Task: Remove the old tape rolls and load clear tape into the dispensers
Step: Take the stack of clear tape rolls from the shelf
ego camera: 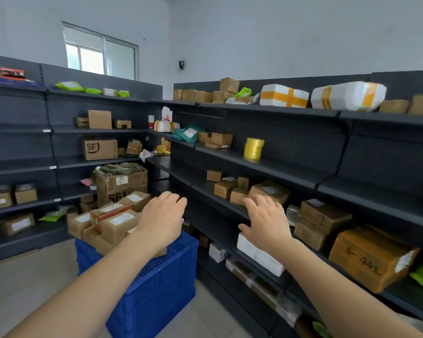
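Note:
A stack of yellowish tape rolls (pixel 253 148) stands upright on a dark shelf (pixel 274 167) right of centre, well above my hands. My left hand (pixel 163 219) is stretched forward over the blue crate, fingers loosely curled, holding nothing. My right hand (pixel 266 222) reaches toward the lower shelves with fingers spread, also holding nothing. No tape dispenser shows in this view.
Dark metal shelving lines two walls and carries cardboard parcels (pixel 373 258), white foam boxes (pixel 284 95) bound with yellow tape, and green mailers. A blue plastic crate (pixel 156 286) heaped with boxes stands on the floor under my left arm. A white packet (pixel 257 256) lies beneath my right hand.

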`<state>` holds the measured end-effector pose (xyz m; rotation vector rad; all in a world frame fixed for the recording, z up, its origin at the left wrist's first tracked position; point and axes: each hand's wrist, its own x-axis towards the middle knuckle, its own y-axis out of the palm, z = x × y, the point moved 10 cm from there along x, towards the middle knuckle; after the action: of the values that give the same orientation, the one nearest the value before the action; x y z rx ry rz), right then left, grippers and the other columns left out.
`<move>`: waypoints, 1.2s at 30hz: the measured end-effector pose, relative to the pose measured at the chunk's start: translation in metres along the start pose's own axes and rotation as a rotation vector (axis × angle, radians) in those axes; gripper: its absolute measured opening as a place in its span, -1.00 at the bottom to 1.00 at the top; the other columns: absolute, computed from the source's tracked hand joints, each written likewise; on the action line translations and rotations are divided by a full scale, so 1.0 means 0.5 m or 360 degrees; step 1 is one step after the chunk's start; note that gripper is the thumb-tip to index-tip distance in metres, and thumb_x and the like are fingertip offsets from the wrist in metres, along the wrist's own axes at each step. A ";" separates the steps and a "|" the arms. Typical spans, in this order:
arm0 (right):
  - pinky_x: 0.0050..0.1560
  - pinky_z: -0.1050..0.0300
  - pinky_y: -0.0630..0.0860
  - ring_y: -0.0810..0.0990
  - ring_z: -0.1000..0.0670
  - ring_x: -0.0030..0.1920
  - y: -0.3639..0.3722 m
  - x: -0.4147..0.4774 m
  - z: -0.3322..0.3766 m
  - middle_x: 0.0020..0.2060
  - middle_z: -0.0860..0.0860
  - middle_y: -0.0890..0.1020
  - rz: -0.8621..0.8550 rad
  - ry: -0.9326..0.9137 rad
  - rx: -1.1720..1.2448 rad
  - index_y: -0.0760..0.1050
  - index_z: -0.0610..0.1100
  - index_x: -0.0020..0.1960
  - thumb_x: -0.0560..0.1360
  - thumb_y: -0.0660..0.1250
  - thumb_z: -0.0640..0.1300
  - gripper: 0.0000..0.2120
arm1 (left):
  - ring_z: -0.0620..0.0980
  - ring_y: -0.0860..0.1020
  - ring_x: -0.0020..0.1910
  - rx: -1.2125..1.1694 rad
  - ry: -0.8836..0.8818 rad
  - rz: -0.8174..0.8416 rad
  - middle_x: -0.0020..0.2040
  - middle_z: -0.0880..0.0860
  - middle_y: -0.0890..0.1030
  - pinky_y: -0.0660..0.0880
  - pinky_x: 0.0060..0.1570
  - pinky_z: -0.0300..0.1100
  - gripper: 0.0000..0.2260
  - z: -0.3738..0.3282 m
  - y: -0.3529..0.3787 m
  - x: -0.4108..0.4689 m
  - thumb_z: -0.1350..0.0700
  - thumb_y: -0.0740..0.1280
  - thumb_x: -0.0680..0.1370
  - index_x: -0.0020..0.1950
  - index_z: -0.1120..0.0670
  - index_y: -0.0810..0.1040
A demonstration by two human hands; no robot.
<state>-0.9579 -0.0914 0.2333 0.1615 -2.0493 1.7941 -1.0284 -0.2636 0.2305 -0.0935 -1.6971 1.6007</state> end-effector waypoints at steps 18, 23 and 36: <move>0.34 -0.03 0.34 0.35 -0.10 0.37 0.168 0.558 -0.264 0.35 -0.04 0.41 -0.0094 0.0122 -0.0114 0.29 -0.06 0.43 0.51 0.31 0.12 -0.44 | 0.00 0.41 0.30 -0.0176 0.0191 -0.0099 0.28 0.00 0.50 0.43 0.22 -0.10 -0.65 -0.040 0.276 0.620 0.04 0.30 0.56 0.33 0.05 0.43; 0.30 0.00 0.37 0.39 -0.09 0.32 0.209 0.694 -0.337 0.30 -0.04 0.44 -0.0093 0.0132 -0.0173 0.32 -0.07 0.39 0.51 0.30 0.15 -0.47 | 0.01 0.42 0.27 -0.0215 0.0228 -0.0077 0.25 0.01 0.52 0.44 0.16 -0.10 -0.66 -0.059 0.346 0.774 0.05 0.30 0.56 0.32 0.05 0.43; 0.29 -0.03 0.36 0.38 -0.11 0.33 0.369 1.031 -0.500 0.32 -0.06 0.44 -0.0082 0.0289 -0.0300 0.33 -0.08 0.39 0.50 0.30 0.15 -0.45 | 0.04 0.43 0.27 -0.0341 0.0392 -0.0116 0.25 0.04 0.52 0.47 0.18 -0.04 -0.65 -0.084 0.555 1.174 0.02 0.30 0.56 0.32 0.08 0.45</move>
<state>-1.4343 0.2736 0.2791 -0.0036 -2.0496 1.5163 -1.5326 0.1463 0.2651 -0.3192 -1.6523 1.2930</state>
